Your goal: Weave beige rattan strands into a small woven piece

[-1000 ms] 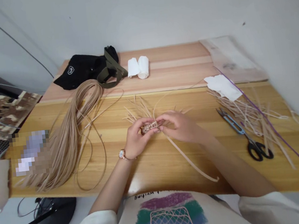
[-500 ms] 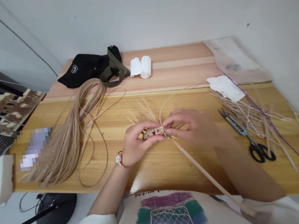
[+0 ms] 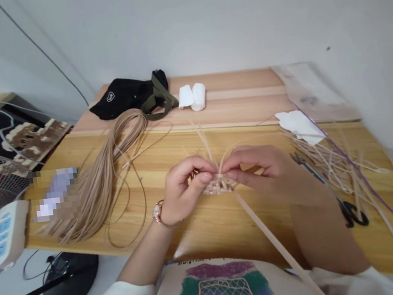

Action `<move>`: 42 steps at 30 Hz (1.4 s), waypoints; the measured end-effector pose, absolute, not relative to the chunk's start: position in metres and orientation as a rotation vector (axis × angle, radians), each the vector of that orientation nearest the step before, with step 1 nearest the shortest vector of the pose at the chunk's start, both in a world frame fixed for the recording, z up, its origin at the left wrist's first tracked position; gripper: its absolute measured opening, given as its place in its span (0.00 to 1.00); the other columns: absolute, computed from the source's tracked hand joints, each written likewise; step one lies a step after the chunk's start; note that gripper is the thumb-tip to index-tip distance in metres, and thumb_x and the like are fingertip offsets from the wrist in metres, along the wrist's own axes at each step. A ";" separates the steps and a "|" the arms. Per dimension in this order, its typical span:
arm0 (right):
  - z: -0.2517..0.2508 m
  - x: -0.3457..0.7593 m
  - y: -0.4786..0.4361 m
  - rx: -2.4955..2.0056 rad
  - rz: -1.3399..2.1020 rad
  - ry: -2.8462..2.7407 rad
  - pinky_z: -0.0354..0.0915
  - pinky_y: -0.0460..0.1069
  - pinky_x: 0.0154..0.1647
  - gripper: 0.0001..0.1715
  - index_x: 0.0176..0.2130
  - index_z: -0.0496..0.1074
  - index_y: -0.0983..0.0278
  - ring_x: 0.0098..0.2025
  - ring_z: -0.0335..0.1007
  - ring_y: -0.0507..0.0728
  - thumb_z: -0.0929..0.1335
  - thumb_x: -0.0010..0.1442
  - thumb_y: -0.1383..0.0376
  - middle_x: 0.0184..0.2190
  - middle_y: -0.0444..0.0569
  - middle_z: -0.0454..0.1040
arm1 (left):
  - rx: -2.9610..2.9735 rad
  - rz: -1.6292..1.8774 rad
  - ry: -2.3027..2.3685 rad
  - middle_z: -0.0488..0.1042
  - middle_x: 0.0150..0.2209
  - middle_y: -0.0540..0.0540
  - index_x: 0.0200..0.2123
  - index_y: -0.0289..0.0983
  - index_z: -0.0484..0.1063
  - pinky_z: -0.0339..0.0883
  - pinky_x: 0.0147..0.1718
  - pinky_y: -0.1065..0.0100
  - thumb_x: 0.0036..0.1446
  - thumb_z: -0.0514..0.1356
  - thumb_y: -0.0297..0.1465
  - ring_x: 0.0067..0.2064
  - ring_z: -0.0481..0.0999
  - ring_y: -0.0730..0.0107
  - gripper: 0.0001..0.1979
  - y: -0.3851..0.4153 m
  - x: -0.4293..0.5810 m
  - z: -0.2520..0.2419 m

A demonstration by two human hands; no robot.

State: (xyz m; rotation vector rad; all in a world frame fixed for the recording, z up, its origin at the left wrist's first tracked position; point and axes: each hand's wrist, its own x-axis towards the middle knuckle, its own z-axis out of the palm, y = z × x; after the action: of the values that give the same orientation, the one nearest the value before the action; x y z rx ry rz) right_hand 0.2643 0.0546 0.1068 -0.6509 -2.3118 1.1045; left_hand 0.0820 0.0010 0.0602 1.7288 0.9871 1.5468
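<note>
Your left hand (image 3: 184, 187) and right hand (image 3: 266, 168) pinch the small woven rattan piece (image 3: 218, 187) between narrowly closed fingers; its upright spokes (image 3: 206, 146) rise farther, and a flat cane strand (image 3: 275, 247) trails near.

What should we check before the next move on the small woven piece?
Left hand on the small woven cane piece: ok, fingers pinch its upper edge.
Right hand: ok, fingers at the same edge.
Weave tightness: cannot tell, fingers cover much of it.
Long flat cane strip: ok, runs from the piece toward the chest, no tangle visible.
Scissors: not ok, right forearm hides most of them.
</note>
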 end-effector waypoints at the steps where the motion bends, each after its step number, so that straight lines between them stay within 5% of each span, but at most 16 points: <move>1: 0.107 0.263 0.055 -0.636 1.083 -2.307 0.61 0.43 0.32 0.08 0.35 0.73 0.64 0.32 0.68 0.49 0.64 0.59 0.70 0.31 0.45 0.75 | 1.710 1.566 0.989 0.70 0.26 0.47 0.31 0.33 0.69 0.63 0.27 0.73 0.60 0.54 0.37 0.29 0.69 0.75 0.13 0.002 0.083 0.062; 10: 0.105 0.259 0.057 -0.569 0.915 -2.366 0.61 0.44 0.32 0.09 0.34 0.73 0.64 0.32 0.68 0.50 0.63 0.60 0.70 0.30 0.45 0.74 | 1.556 1.553 1.148 0.69 0.22 0.48 0.24 0.33 0.68 0.59 0.23 0.74 0.61 0.49 0.42 0.23 0.65 0.78 0.21 0.003 0.087 0.066; 18: 0.113 0.261 0.050 -0.756 1.152 -2.382 0.62 0.47 0.33 0.14 0.31 0.73 0.65 0.31 0.69 0.52 0.63 0.61 0.61 0.29 0.46 0.75 | 1.497 1.431 1.179 0.66 0.20 0.50 0.22 0.33 0.68 0.57 0.21 0.74 0.58 0.52 0.43 0.21 0.61 0.79 0.21 0.002 0.086 0.062; 26: 0.110 0.264 0.052 -1.028 1.347 -2.414 0.64 0.45 0.31 0.10 0.34 0.76 0.61 0.31 0.70 0.52 0.65 0.57 0.60 0.30 0.44 0.77 | 1.547 1.245 1.145 0.66 0.22 0.51 0.25 0.33 0.67 0.57 0.21 0.76 0.46 0.65 0.31 0.23 0.62 0.80 0.10 0.000 0.089 0.064; 35: 0.107 0.264 0.056 -0.957 1.423 -2.475 0.63 0.45 0.31 0.05 0.33 0.72 0.65 0.29 0.67 0.50 0.66 0.54 0.67 0.28 0.45 0.75 | 1.699 1.148 1.125 0.67 0.23 0.50 0.25 0.32 0.68 0.60 0.26 0.75 0.49 0.60 0.26 0.26 0.65 0.78 0.04 0.001 0.088 0.062; 42: 0.107 0.263 0.059 -0.933 1.283 -2.540 0.57 0.45 0.29 0.19 0.31 0.72 0.65 0.29 0.65 0.50 0.60 0.63 0.58 0.27 0.44 0.73 | 1.665 1.130 1.085 0.67 0.23 0.50 0.24 0.33 0.66 0.59 0.25 0.76 0.51 0.59 0.27 0.25 0.64 0.79 0.06 0.001 0.087 0.058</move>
State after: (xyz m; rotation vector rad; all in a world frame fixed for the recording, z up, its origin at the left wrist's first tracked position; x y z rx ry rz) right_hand 0.2635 0.0593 0.1065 -0.9331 -2.5404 1.2829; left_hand 0.0874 0.0005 0.0578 1.6653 1.0853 1.1295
